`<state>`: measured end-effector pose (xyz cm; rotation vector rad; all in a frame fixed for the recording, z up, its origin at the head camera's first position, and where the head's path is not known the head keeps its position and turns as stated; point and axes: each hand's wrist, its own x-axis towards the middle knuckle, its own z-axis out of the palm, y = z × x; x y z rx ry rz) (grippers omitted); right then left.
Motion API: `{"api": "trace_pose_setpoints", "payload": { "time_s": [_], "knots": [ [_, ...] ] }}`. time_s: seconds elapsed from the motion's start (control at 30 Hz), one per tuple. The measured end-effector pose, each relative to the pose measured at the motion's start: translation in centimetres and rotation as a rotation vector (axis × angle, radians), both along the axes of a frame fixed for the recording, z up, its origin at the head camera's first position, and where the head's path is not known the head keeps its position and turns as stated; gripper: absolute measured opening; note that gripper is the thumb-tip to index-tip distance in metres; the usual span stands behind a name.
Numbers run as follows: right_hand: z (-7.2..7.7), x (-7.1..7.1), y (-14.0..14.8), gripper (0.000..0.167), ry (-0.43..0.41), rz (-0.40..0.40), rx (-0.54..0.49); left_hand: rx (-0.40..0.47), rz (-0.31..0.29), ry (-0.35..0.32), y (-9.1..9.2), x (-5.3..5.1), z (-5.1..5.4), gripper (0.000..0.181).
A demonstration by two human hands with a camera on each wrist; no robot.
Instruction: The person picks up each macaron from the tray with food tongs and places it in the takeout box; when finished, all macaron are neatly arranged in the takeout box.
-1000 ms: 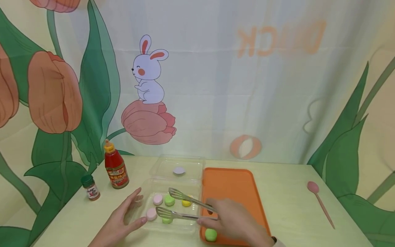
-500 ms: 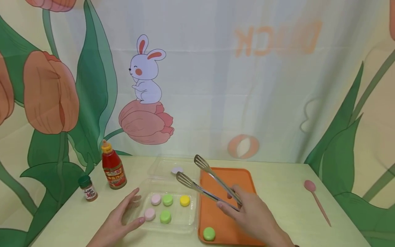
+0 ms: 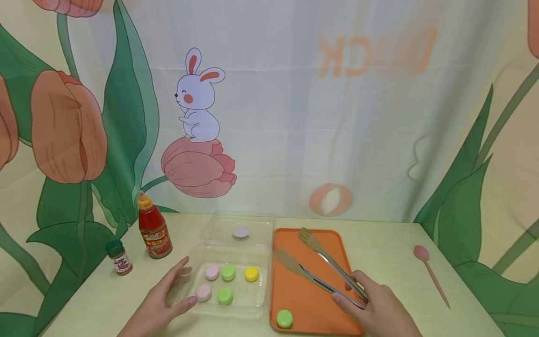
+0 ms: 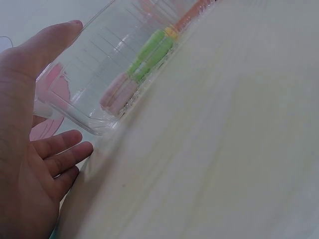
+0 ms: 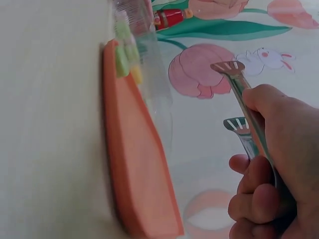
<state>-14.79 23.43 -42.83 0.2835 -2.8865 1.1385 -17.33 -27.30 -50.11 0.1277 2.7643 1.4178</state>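
My right hand [image 3: 381, 302] grips metal tongs [image 3: 288, 260] by their arms, and their slotted tips are spread over the orange tray [image 3: 280, 290] with nothing between them. On the tray's near left corner lies a green macaron [image 3: 284, 319]. To the left is a lidded clear plastic container [image 3: 252, 306], lid folded back. Inside it sit two pink macarons [image 3: 212, 272], two green macarons [image 3: 228, 272] and a yellow macaron [image 3: 251, 274]. My left hand [image 3: 162, 299] is at the container's left side, fingers relaxed, thumb by its near left edge; I cannot tell whether it touches.
A red sauce bottle [image 3: 156, 231] and a small green-capped jar [image 3: 119, 258] stand at the left. A pink spoon [image 3: 431, 276] lies on the right side of the table. Behind hangs a printed curtain [image 3: 273, 117]. A small pale disc [image 3: 241, 232] shows at the lid.
My right hand has drawn the tongs from over the container to the right, above the tray. The macarons stay in place. My left hand has hardly moved.
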Motion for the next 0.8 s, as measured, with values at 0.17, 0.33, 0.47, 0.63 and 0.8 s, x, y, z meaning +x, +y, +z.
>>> {"api": "trace_pose_setpoints", "payload": {
  "time_s": [0.17,0.33,0.47,0.63,0.8],
  "knots": [
    [-1.7,0.1,2.0,0.039,-0.053,0.068,0.001,0.003,0.001,-0.007,-0.1,-0.1,-0.2,0.103],
    [-3.1,-0.2,3.6,0.034,-0.102,0.176,0.012,0.004,0.007,-0.010,-0.1,-0.1,-0.2,0.103],
    [-3.5,-0.5,4.1,0.035,-0.195,0.240,0.015,0.008,0.005,-0.007,0.0,-0.1,-0.1,0.103],
    [-3.7,-0.6,4.1,0.034,-0.215,0.324,0.006,0.011,0.000,0.001,0.0,0.0,-0.1,0.103],
    [-4.2,-1.0,4.0,0.029,-0.208,0.371,0.016,0.005,0.003,0.003,-0.1,0.0,0.0,0.103]
  ]
}}
